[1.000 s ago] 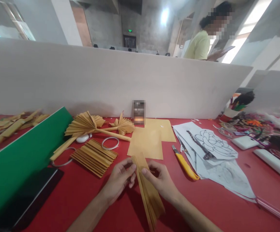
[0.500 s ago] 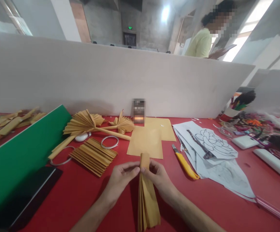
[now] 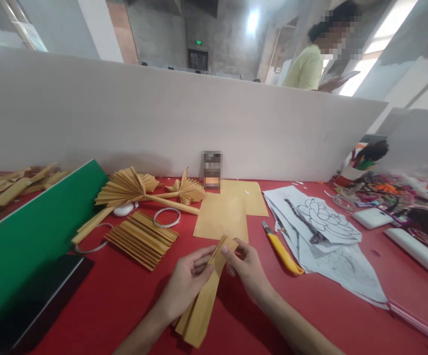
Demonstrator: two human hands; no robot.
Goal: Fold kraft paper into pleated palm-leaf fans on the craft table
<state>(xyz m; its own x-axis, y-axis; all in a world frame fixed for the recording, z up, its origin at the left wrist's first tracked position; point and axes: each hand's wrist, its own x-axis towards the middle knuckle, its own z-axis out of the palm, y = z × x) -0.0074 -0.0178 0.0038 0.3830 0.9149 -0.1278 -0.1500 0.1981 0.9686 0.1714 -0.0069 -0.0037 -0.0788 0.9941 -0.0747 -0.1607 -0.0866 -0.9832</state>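
A strip of pleated brown paper (image 3: 203, 311) is held between both hands, slanting from upper right to lower left above the red table. My left hand (image 3: 188, 277) is closed around its left edge, thumb on the folds. At the upper end, my right hand (image 3: 246, 264) pinches the paper with the thumb on top and fingers behind. Flat brown paper sheets (image 3: 219, 219) lie just beyond the hands. To the left rests another pleated paper (image 3: 143, 240), with a folded paper fan (image 3: 123, 190) on a rolled stem behind it.
A yellow utility knife (image 3: 283, 252) lies right of my hands, beside papers with a flower drawing (image 3: 326, 219). A green board (image 3: 47, 217) and black tablet-like object (image 3: 36, 305) are at left. A white partition (image 3: 162, 118) stands behind; a person (image 3: 306, 69) is beyond it.
The pleated paper has swung from nearly upright, lower end to the right, to slanting down left. My right hand has shifted to its upper end; my left hand keeps hold of its left side.
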